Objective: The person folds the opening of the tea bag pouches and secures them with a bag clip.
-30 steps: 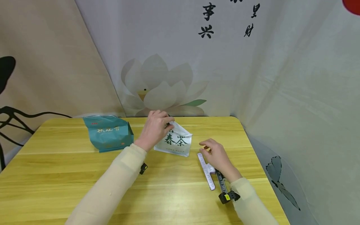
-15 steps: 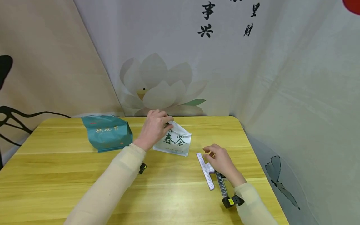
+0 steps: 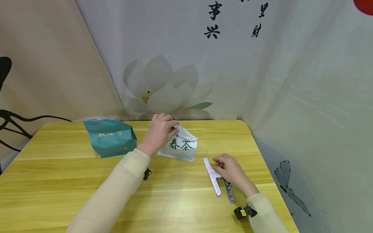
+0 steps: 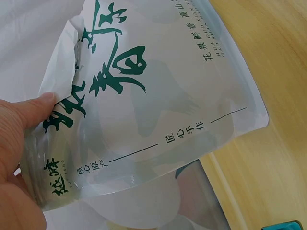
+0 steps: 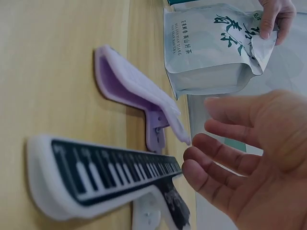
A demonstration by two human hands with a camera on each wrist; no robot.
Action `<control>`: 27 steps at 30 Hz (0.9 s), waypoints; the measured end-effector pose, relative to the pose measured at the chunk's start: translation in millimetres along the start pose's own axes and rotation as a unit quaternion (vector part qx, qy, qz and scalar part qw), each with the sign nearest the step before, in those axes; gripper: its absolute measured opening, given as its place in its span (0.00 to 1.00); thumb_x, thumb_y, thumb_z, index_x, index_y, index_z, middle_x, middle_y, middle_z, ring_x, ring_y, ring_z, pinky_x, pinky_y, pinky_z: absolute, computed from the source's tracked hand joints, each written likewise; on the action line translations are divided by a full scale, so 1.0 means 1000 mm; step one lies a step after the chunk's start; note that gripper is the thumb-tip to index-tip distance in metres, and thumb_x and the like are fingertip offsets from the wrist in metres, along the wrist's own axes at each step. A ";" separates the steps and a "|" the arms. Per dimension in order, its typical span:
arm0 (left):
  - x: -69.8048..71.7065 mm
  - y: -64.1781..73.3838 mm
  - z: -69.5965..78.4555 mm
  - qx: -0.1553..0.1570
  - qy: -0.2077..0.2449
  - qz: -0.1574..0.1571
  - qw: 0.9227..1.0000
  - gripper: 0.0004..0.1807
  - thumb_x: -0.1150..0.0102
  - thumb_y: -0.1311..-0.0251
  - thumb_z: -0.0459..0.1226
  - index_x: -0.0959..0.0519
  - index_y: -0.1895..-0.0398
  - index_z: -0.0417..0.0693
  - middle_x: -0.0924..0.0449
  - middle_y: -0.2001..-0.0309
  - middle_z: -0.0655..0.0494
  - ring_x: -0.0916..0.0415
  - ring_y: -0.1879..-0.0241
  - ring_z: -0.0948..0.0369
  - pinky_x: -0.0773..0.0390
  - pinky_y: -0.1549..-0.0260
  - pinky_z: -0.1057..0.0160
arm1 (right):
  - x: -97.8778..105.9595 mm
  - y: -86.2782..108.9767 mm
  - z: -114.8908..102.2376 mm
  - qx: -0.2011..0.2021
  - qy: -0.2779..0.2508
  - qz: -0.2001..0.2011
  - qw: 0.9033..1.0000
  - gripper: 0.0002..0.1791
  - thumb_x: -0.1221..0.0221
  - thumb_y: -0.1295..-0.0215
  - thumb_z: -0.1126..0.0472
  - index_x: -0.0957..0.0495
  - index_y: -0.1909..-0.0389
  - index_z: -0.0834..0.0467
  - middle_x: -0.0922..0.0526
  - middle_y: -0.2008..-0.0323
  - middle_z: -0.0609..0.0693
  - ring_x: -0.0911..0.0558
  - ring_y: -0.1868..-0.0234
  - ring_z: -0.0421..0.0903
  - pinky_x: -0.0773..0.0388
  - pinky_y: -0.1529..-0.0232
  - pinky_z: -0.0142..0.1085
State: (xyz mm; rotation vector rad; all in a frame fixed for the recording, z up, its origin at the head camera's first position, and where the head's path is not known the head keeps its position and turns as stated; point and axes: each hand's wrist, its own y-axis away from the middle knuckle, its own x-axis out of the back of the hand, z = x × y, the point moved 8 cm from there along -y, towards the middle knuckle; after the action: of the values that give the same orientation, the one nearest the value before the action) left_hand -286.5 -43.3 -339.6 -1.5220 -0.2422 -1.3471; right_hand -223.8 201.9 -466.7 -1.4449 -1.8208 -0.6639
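My left hand point(image 3: 159, 132) pinches the folded top corner of a white tea bag point(image 3: 181, 145) with green lettering, which stands on the table; the left wrist view shows the thumb pressed against the fold. My right hand point(image 3: 232, 170) hovers by two sealing clips, its fingers loosely bent and nothing between them. One is a lilac bag clip point(image 5: 136, 91) with a ruler-like face; the other is a white bag clip point(image 5: 105, 170) with a black piano-key face. In the right wrist view the fingertips are right at the clips' handle ends.
A teal bag point(image 3: 112, 137) with gold lettering stands at the table's back left. The wooden table point(image 3: 163, 207) has its back edge against a printed cloth curtain point(image 3: 227, 71). Each wrist wears a small black camera.
My right hand has moved back toward me and slightly right, now lower over the clips' handles. The left hand keeps its pinch on the white tea bag.
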 end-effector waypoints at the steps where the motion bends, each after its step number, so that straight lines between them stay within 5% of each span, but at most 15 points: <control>1: 0.000 0.000 0.000 0.000 0.001 0.000 1.000 0.12 0.25 0.40 0.39 0.10 0.55 0.46 0.13 0.60 0.53 0.22 0.58 0.52 0.27 0.48 0.50 | 0.000 0.001 0.001 -0.005 0.001 -0.004 1.000 0.17 0.32 0.34 0.66 0.16 0.44 0.62 0.18 0.57 0.52 0.24 0.64 0.42 0.25 0.66 0.34; 27: 0.000 0.000 0.000 -0.005 -0.005 0.000 1.000 0.13 0.25 0.40 0.40 0.10 0.54 0.47 0.13 0.60 0.53 0.21 0.58 0.52 0.27 0.48 0.50 | -0.008 0.010 0.008 -0.037 0.040 -0.064 0.996 0.25 0.24 0.45 0.69 0.17 0.44 0.66 0.22 0.63 0.49 0.27 0.67 0.43 0.27 0.66 0.34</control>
State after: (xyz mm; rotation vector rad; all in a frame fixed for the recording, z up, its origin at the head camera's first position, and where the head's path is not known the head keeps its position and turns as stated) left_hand -286.2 -43.3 -339.4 -1.5361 -0.2416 -1.3428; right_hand -214.9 206.0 -478.1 -1.3366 -1.8556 -0.8501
